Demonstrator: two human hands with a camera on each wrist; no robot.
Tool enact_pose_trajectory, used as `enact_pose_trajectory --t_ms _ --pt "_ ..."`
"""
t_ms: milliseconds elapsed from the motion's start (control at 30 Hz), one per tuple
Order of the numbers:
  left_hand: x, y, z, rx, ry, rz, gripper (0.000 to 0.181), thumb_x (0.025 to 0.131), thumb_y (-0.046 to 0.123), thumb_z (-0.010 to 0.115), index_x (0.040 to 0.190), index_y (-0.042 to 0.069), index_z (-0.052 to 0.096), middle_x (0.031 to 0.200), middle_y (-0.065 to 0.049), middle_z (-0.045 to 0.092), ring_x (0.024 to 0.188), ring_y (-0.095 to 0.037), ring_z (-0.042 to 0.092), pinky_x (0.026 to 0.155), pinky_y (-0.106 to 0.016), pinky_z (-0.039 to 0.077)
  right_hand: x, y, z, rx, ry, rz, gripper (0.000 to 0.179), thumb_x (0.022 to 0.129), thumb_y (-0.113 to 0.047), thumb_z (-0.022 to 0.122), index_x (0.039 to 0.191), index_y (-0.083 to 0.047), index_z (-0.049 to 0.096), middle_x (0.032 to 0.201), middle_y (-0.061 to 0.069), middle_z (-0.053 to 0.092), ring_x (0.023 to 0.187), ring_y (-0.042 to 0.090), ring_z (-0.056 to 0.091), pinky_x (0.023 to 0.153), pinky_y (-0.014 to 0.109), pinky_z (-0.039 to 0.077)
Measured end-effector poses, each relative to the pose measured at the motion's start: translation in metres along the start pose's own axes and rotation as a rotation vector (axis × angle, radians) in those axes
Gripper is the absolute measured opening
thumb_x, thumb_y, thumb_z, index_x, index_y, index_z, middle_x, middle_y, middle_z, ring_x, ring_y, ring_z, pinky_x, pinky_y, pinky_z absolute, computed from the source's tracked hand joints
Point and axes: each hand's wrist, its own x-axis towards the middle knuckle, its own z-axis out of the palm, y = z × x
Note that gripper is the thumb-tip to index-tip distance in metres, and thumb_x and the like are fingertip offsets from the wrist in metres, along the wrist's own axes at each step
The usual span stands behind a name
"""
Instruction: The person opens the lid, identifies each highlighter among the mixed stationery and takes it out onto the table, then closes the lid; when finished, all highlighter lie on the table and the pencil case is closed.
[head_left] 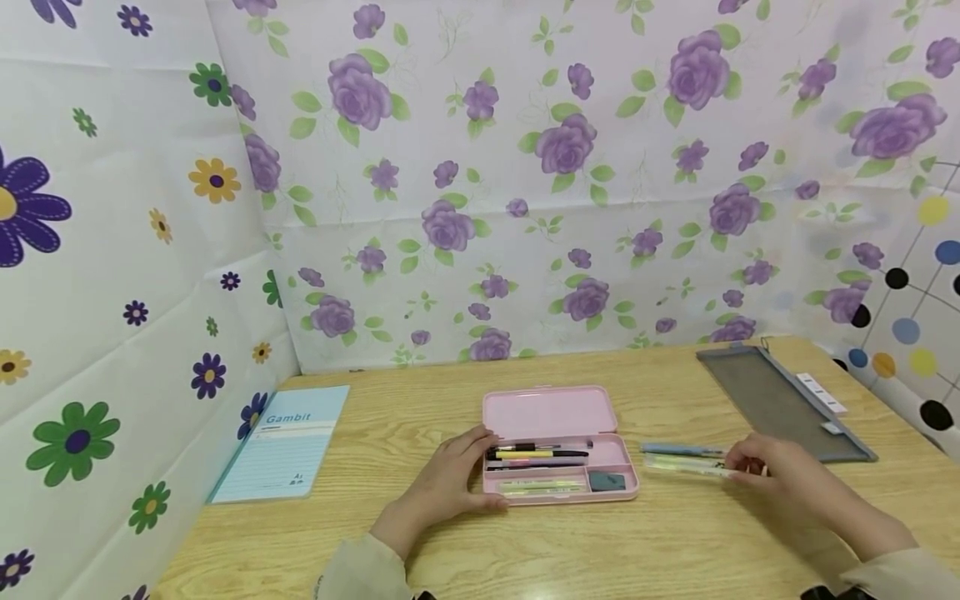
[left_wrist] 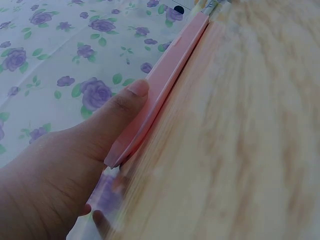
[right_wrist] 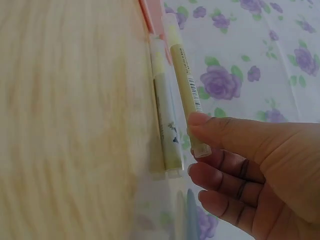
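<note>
My left hand (head_left: pixel 447 471) grips the left end of an open pink pencil case (head_left: pixel 551 412), thumb along its front side and fingers at the back corner. Inside the case lie several pens (head_left: pixel 536 454), pale yellow highlighters (head_left: pixel 542 487) and a dark eraser (head_left: pixel 606 481). To the case's right, my right hand (head_left: pixel 783 471) pinches one end of a yellow highlighter (right_wrist: pixel 185 80) between thumb and fingers. Beside it a second highlighter (right_wrist: pixel 166 110) lies on the table, next to a blue pen (head_left: pixel 678 449).
A light-blue notebook (head_left: pixel 288 442) lies at the table's left side. On the right rests a grey mesh zip pouch (head_left: pixel 780 404), with a white strip (head_left: pixel 821 392) at its far edge. Flowered cloth (head_left: pixel 465 167) hangs behind the wooden table (head_left: pixel 600 554).
</note>
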Motion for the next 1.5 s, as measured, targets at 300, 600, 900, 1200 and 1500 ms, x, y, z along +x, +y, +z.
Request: enact_pose_trajectory --t_ms 300,600,900,1200,1500 --pt "0.000 -0.001 0.002 0.001 0.011 0.007 0.094 0.073 0.069 0.067 0.147 0.018 0.039 0.155 -0.005 0.034 0.140 -0.031 0.037 0.114 -0.053 0.033 -0.001 0.002 -0.001 0.023 -0.099 0.115 0.006 0.085 -0.022 0.071 0.088 -0.020 0.066 0.081 -0.014 0.057 0.068 -0.009 0.046 0.056 0.019 0.045" --pt "0.000 -0.002 0.002 -0.011 0.011 0.005 0.094 0.073 0.069 0.067 0.147 0.019 0.039 0.156 -0.005 0.034 0.140 -0.033 0.037 0.113 -0.055 0.032 -0.002 0.004 0.004 0.042 -0.101 0.154 0.010 0.086 -0.030 0.070 0.089 -0.022 0.066 0.080 -0.013 0.055 0.069 -0.009 0.045 0.057 0.019 0.044" --pt "-0.003 -0.002 0.001 -0.006 0.014 0.003 0.094 0.073 0.070 0.066 0.147 0.018 0.040 0.155 -0.006 0.034 0.139 -0.034 0.037 0.113 -0.056 0.032 -0.002 0.005 0.011 0.019 -0.003 0.113 0.008 0.083 -0.021 0.074 0.087 -0.022 0.067 0.078 -0.018 0.053 0.067 -0.009 0.042 0.056 0.019 0.042" --pt "-0.002 0.001 -0.002 0.000 0.025 0.012 0.093 0.073 0.068 0.067 0.146 0.017 0.040 0.155 -0.007 0.035 0.139 -0.034 0.037 0.114 -0.055 0.032 -0.003 0.000 0.009 0.013 0.011 0.127 0.008 0.084 -0.022 0.074 0.086 -0.022 0.066 0.079 -0.015 0.053 0.067 -0.009 0.043 0.055 0.019 0.043" --pt "0.000 0.003 -0.001 -0.003 0.011 0.010 0.093 0.073 0.067 0.068 0.146 0.016 0.040 0.155 -0.008 0.035 0.140 -0.034 0.037 0.113 -0.055 0.032 -0.004 -0.001 0.008 0.000 0.001 0.158 0.008 0.084 -0.025 0.074 0.086 -0.024 0.066 0.081 -0.015 0.053 0.067 -0.008 0.043 0.055 0.019 0.042"
